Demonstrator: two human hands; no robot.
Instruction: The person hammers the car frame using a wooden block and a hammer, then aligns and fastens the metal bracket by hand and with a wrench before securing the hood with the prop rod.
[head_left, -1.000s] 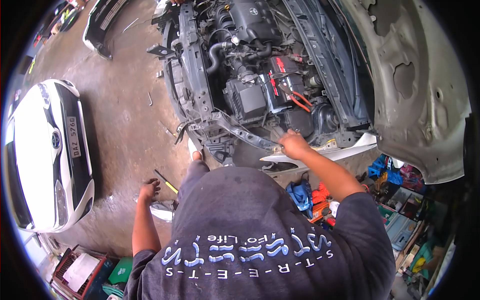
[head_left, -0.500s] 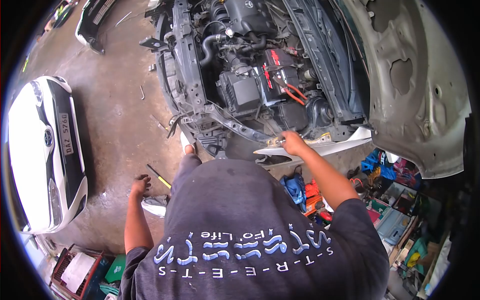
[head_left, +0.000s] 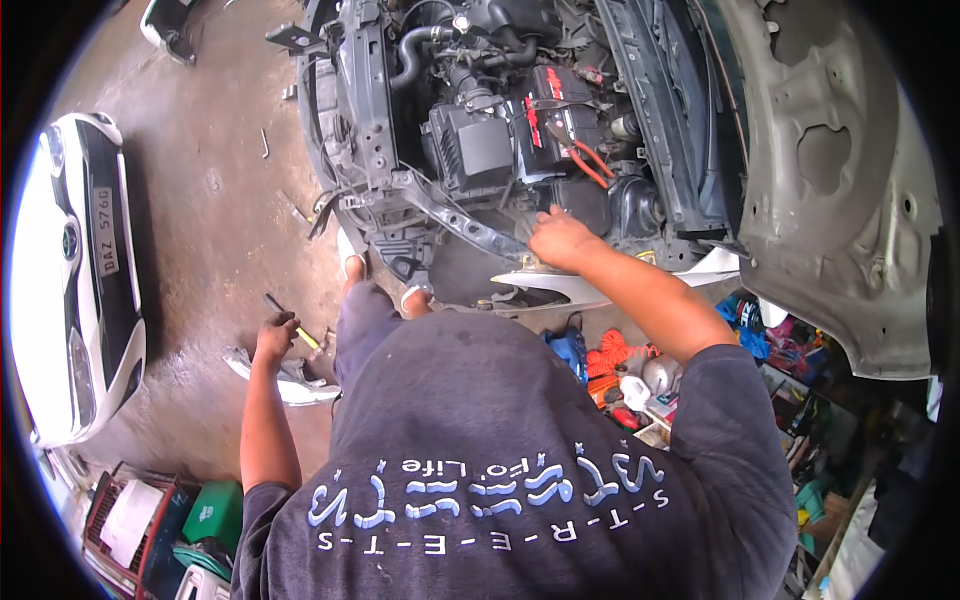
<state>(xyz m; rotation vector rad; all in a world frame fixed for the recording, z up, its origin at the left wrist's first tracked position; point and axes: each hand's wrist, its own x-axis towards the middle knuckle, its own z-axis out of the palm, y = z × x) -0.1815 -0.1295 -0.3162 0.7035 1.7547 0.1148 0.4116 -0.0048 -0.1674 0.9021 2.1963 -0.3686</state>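
My right hand (head_left: pixel 563 241) is closed at the inner edge of the white fender (head_left: pixel 585 287), beside the engine bay; whatever its fingers hold is hidden. Low on the left, over the floor, hangs my left hand (head_left: pixel 276 336), fingers loosely bent and nothing visible in them. A tool with a yellow handle (head_left: pixel 308 340) lies on the floor behind that hand, partly covered by it. Red-handled pliers (head_left: pixel 588 160) rest against the black battery (head_left: pixel 560 118), beyond my right hand. Left of the battery is a black box (head_left: pixel 478 146).
A white car (head_left: pixel 75 270) stands at the left. The raised hood (head_left: pixel 840 200) is at the right. Below the fender lie an orange coiled hose (head_left: pixel 610 352) and other gear. A white car part (head_left: pixel 285 380) is on the floor. A red crate (head_left: pixel 130 525) stands at lower left.
The view has shifted, and both feet now show. My right hand has moved slightly inward from the fender edge. My left hand now overlaps the yellow-handled tool in view.
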